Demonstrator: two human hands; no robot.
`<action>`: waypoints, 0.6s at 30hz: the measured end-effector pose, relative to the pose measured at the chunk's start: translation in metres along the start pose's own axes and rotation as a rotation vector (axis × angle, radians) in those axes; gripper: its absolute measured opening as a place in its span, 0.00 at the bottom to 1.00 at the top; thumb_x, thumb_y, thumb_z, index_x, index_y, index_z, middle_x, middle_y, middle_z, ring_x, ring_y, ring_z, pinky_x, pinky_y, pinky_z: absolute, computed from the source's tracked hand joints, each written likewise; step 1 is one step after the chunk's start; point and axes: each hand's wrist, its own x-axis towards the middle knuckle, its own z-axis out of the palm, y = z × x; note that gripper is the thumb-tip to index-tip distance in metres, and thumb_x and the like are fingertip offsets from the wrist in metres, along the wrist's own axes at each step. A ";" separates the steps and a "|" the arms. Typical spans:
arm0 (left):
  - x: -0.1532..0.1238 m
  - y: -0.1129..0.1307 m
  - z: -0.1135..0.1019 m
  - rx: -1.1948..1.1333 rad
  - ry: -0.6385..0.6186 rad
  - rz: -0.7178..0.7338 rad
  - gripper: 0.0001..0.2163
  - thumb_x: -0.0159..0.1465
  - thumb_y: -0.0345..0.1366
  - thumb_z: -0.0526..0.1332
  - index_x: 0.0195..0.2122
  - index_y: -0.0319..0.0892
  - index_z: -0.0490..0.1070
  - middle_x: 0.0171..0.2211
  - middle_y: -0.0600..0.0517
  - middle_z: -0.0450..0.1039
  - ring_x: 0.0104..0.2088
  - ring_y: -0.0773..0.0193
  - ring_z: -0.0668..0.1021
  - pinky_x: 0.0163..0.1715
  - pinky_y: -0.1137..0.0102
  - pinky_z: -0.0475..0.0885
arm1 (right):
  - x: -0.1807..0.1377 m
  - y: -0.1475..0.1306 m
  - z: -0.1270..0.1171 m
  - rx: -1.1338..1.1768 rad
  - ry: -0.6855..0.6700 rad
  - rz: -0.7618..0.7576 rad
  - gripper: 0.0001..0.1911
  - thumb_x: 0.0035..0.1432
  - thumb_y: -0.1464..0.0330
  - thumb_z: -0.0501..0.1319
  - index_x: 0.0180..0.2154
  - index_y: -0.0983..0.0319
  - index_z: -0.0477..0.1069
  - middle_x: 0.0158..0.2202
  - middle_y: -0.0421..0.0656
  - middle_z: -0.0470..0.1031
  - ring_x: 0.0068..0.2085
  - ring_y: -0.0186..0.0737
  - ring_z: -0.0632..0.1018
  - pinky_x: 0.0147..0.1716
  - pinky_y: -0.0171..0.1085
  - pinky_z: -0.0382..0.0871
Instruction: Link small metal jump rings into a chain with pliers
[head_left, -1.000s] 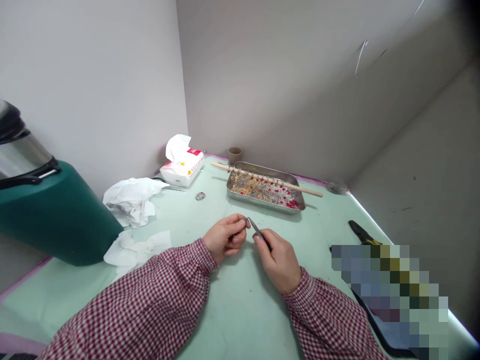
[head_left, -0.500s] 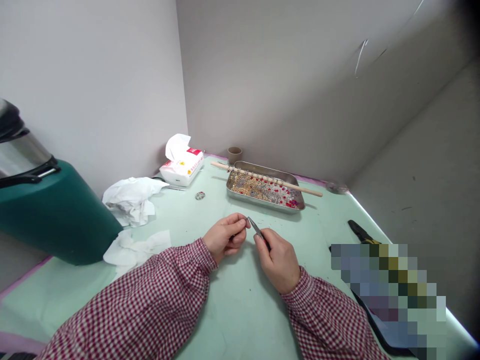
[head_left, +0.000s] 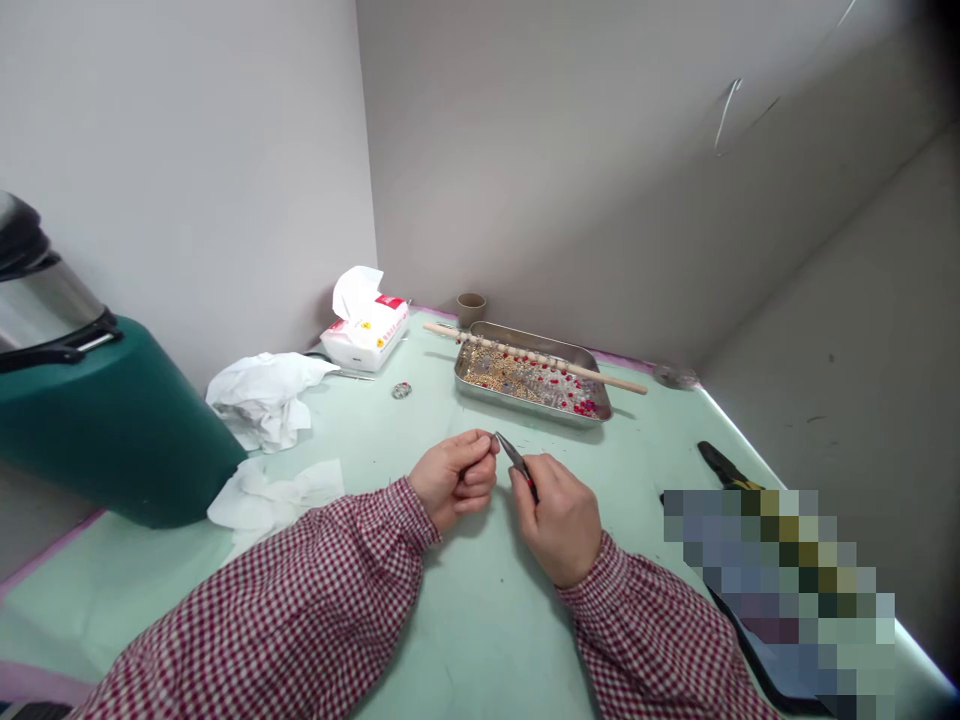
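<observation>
Pliers [head_left: 516, 460] gripped in right hand [head_left: 561, 515], tips at left hand [head_left: 454, 478], whose fingertips pinch a tiny piece [head_left: 493, 437], identity unclear.

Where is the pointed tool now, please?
Just right of centre in the head view, the pointed tool is in the right hand, its tip by the left hand.

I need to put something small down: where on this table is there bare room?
Mostly bare: pale green tabletop between the red-and-white checked sleeves, nearer than the slim pointed metal tool; also between the rectangular steel tray and the black handle at right. Crowded: the left, with the dark green steel-necked flask and crumpled white tissues.
</observation>
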 end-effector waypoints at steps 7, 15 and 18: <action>0.000 0.000 0.002 -0.086 -0.012 0.013 0.05 0.61 0.35 0.50 0.31 0.40 0.60 0.14 0.61 0.48 0.12 0.76 0.47 0.07 0.81 0.45 | 0.000 0.000 0.002 -0.094 0.024 -0.024 0.08 0.59 0.68 0.49 0.30 0.64 0.64 0.26 0.42 0.64 0.29 0.36 0.66 0.31 0.34 0.58; -0.001 0.000 0.005 -0.135 -0.001 0.006 0.05 0.61 0.35 0.51 0.31 0.40 0.60 0.14 0.61 0.47 0.12 0.76 0.47 0.08 0.81 0.46 | -0.001 0.000 0.002 -0.120 0.029 -0.039 0.08 0.59 0.68 0.50 0.31 0.64 0.64 0.26 0.42 0.64 0.30 0.36 0.66 0.31 0.35 0.58; -0.001 0.001 0.005 -0.112 0.007 0.009 0.05 0.61 0.35 0.51 0.31 0.40 0.60 0.14 0.61 0.47 0.12 0.76 0.47 0.07 0.81 0.46 | 0.000 -0.001 0.002 -0.143 0.042 -0.045 0.08 0.59 0.68 0.50 0.31 0.64 0.64 0.26 0.42 0.64 0.30 0.37 0.66 0.31 0.35 0.58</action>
